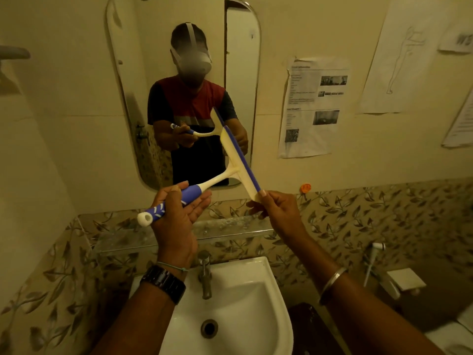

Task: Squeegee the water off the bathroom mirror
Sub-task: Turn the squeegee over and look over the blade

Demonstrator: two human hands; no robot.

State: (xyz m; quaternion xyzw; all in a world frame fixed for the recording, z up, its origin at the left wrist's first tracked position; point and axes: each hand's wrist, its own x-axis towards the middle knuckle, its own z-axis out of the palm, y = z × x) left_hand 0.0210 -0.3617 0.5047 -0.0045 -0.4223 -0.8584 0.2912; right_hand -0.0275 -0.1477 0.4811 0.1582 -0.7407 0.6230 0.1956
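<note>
A tall rounded mirror (pixel 163 60) hangs on the wall above the sink and reflects a person holding the tool. In front of its lower part I hold a cream and blue squeegee (pixel 238 160) tilted, blade end up toward the mirror. My left hand (pixel 176 216) grips its blue handle, thumb over the top. My right hand (pixel 276 208) pinches the lower end of the blade between thumb and fingers. The blade's top end lies close to the glass; I cannot tell whether it touches. No water drops are plainly visible on the mirror.
A white sink (pixel 230 311) with a metal tap (pixel 204 275) sits below my arms. A glass shelf (pixel 158 234) runs under the mirror. Paper sheets (pixel 312 106) are stuck on the wall to the right. A spray hose (pixel 376 252) hangs at lower right.
</note>
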